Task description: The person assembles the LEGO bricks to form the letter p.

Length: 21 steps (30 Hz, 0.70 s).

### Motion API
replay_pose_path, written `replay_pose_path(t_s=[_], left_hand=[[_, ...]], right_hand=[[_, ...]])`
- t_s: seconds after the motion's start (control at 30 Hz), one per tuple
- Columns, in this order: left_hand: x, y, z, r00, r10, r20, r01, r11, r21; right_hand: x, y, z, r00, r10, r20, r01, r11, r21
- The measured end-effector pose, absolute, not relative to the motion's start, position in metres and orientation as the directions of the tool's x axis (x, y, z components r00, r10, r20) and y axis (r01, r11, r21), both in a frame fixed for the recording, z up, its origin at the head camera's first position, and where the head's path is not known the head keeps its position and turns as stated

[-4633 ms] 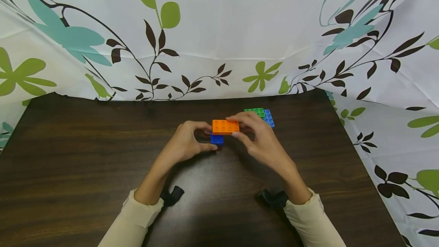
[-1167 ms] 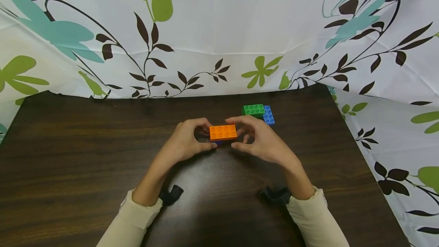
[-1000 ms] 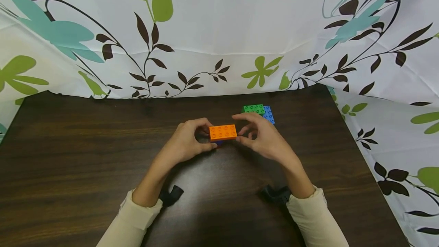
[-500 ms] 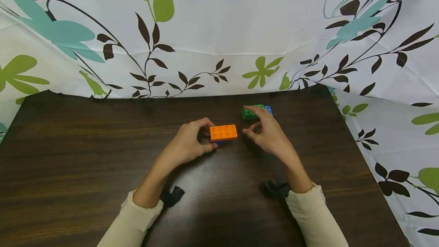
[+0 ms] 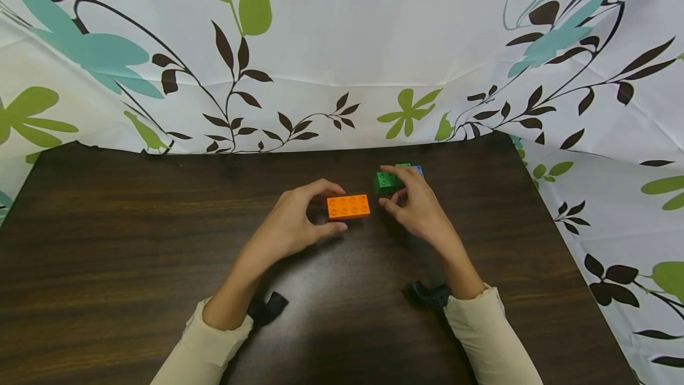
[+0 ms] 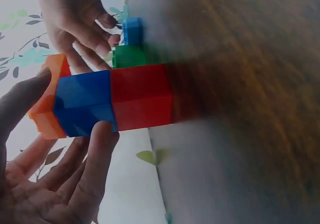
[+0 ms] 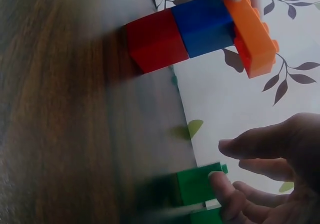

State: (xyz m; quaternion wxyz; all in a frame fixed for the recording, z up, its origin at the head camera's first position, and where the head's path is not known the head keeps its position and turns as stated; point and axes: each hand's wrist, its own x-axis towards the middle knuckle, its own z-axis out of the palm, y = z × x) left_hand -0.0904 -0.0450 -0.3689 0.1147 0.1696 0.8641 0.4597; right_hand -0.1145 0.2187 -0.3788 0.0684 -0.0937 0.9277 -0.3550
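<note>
A standing stack has an orange toy building brick [image 5: 348, 207] on top, a blue brick [image 6: 82, 101] in the middle and a red brick [image 6: 142, 96] at the table. My left hand [image 5: 291, 221] curves loosely round the stack's left side; thumb and index finger stand apart from the orange brick in the head view. To the right, my right hand [image 5: 419, 207] is over a green brick [image 5: 385, 182], fingers spread around it and one fingertip at its surface in the right wrist view. The hand hides the green brick's middle.
A lighter blue brick [image 5: 419, 170] lies behind the right hand, mostly hidden by it. The dark wooden table [image 5: 160, 242] ends at a white curtain [image 5: 347, 64] printed with leaves. Black wrist devices [image 5: 268, 309] sit under both cuffs.
The right hand has left the orange brick and moved right to the green brick. The green brick's left end has swung nearer. The left hand has loosened from the stack.
</note>
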Motion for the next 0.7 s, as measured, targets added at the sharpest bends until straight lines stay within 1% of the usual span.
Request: replay_pose_path(t_s=[0.33, 0.47, 0.7], left_hand=[[-0.0870, -0.0439, -0.3622, -0.921, 0.386, 0.056, 0.238, 0.441, 0.865], [-0.0870, -0.0430, -0.3626, -0.924, 0.380, 0.055, 0.230, 0.435, 0.871], [-0.0869, -0.0430, -0.3631, -0.933, 0.360, 0.021, 0.189, 0.439, 0.878]], right_hand=[[-0.1147, 0.2175, -0.3839, -0.980, -0.192, -0.050, -0.112, 0.743, -0.659], [-0.1144, 0.2174, -0.3861, -0.982, -0.182, -0.051, -0.105, 0.749, -0.654], [-0.1150, 0.2160, -0.3877, -0.983, -0.160, -0.093, -0.060, 0.749, -0.659]])
